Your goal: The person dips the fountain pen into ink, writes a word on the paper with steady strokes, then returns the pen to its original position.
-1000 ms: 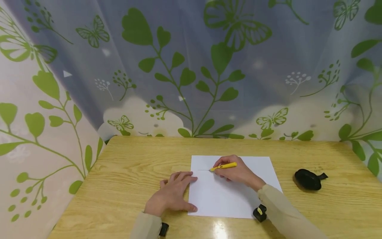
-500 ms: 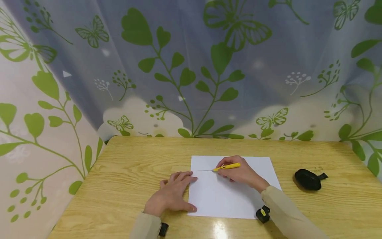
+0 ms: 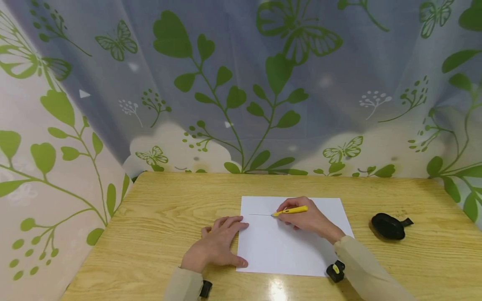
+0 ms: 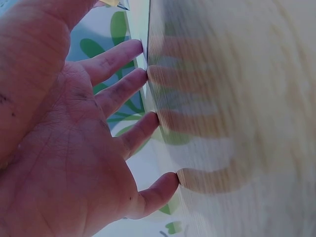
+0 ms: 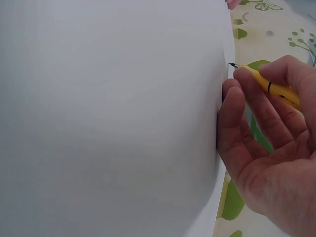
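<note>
The right hand [image 3: 310,219] is pinching a slim yellow pen [image 3: 296,210], apparently drawing far left on white rectangular paper [image 3: 278,253]; the spread, empty left hand [image 3: 217,243] is touching its left edge; the next stroke is likely needing steadiness.

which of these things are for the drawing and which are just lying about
In use:
- yellow pen, held in the right hand
- white paper, with a thin dark line
- left hand, at the paper's left edge
- wooden table, under the paper

Apparently not in use:
- black dish, right of the paper, untouched
- patterned curtain, just backdrop
</note>
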`<state>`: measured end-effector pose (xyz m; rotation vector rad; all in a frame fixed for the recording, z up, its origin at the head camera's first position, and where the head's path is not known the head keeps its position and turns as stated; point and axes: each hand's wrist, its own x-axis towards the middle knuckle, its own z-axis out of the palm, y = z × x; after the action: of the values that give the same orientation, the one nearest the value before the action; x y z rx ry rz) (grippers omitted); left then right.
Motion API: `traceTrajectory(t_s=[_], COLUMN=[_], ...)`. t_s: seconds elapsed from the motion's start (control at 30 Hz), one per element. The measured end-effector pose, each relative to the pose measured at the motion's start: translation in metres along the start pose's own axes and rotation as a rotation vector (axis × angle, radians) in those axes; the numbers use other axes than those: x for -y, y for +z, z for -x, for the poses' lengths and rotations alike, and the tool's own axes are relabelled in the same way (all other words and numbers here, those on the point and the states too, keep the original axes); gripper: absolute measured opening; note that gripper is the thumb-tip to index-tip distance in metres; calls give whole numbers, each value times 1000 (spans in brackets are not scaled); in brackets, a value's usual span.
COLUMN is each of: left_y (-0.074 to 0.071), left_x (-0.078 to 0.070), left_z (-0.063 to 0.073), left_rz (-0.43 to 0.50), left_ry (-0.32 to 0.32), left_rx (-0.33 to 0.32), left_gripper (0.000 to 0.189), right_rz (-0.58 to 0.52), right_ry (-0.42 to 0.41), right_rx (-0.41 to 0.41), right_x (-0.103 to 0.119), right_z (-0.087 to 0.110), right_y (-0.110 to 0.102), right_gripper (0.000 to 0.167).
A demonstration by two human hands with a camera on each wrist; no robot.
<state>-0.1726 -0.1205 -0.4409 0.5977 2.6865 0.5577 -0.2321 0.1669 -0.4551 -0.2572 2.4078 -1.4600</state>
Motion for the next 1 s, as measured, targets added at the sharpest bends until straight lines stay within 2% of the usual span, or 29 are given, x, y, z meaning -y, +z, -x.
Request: traceTrajectory(t_s=[1.0], left_y=[0], left_x=[1], left_z=[0], left_rz=[2], left_ry=[5], left_rx=[3], left_gripper=[91], right_rz=[12], right_ry=[18], right_rx=[-27], right_x=[-8], right_z=[8], right_y=[-12], right_gripper=[18])
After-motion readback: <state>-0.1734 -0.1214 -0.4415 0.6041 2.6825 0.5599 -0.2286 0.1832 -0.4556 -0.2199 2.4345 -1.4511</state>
